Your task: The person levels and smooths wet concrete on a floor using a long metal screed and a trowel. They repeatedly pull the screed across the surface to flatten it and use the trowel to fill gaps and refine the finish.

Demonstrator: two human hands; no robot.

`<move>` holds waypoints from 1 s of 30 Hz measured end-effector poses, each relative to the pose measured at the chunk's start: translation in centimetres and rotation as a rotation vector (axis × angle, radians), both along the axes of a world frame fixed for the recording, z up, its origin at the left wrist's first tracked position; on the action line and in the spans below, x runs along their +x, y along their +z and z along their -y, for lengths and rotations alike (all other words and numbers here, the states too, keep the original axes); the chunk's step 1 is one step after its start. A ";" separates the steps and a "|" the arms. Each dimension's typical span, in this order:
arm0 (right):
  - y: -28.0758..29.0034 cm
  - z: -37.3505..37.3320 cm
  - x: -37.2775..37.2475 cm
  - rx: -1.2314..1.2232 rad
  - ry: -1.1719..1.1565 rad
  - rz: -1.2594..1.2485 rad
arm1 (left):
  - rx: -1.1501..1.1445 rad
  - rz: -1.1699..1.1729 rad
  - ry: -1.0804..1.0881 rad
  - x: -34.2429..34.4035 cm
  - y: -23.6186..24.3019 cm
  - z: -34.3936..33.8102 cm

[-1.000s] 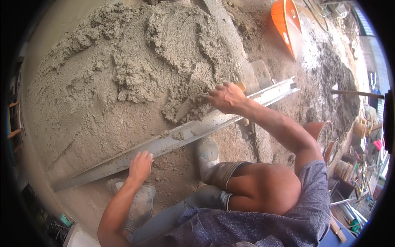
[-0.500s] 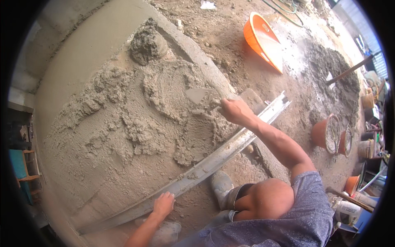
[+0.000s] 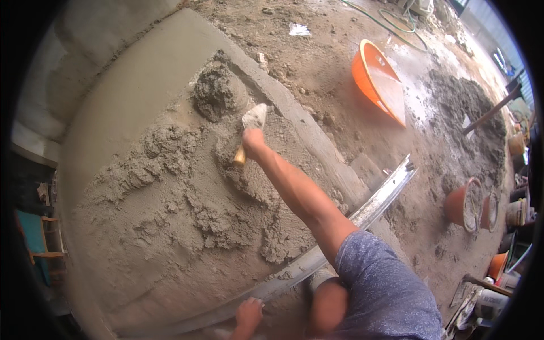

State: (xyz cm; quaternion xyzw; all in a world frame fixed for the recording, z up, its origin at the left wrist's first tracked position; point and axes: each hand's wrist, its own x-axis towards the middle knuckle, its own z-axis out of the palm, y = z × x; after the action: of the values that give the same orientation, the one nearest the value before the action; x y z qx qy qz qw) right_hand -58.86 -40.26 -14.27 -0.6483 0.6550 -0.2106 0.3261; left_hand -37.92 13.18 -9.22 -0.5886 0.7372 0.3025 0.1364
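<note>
My right hand reaches far forward, wrapped round the wooden handle of a trowel. Its pale blade points away from me, close to a lump of wet mortar. Rough mortar spreads below and to the left of it, and a smoothed stretch lies at the far left. A long metal straightedge runs slantwise across the near side. At the bottom, my left hand has its fingers curled over the edge of that bar.
A bare concrete wall bounds the left. Beyond the slab's raised edge, an orange basin lies tipped on the dirt. Mortar-stained buckets stand at the right. A long handle slants over a dark mortar pile, and a green hose curls at the back.
My right hand has carried the trowel forward and left, from beside the straightedge to near the mortar lump. The view has shifted. My left hand stays at the bar.
</note>
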 end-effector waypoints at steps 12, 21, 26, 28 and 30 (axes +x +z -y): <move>7.6 0.8 -3.9 -0.303 0.384 -0.432 | 0.386 0.024 0.082 1.1 2.6 2.8; 2.7 12.1 -6.4 -0.189 0.493 -1.063 | 0.457 0.069 0.045 0.2 0.8 4.0; 7.1 2.8 -8.5 -0.234 0.262 -0.777 | 0.257 -0.011 0.215 1.9 1.0 0.5; 8.8 3.7 -4.5 -0.023 0.165 -0.553 | 0.286 -0.040 0.171 2.8 1.2 0.9; 10.0 6.0 -2.3 0.202 0.234 -0.117 | 0.278 -0.071 0.128 3.3 1.3 1.8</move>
State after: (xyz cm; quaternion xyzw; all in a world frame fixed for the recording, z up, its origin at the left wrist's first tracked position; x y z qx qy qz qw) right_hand -61.15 -46.30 -4.22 -0.6952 0.6106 -0.0660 0.3734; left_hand -34.64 11.38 -7.96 -0.5989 0.6535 0.4302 0.1708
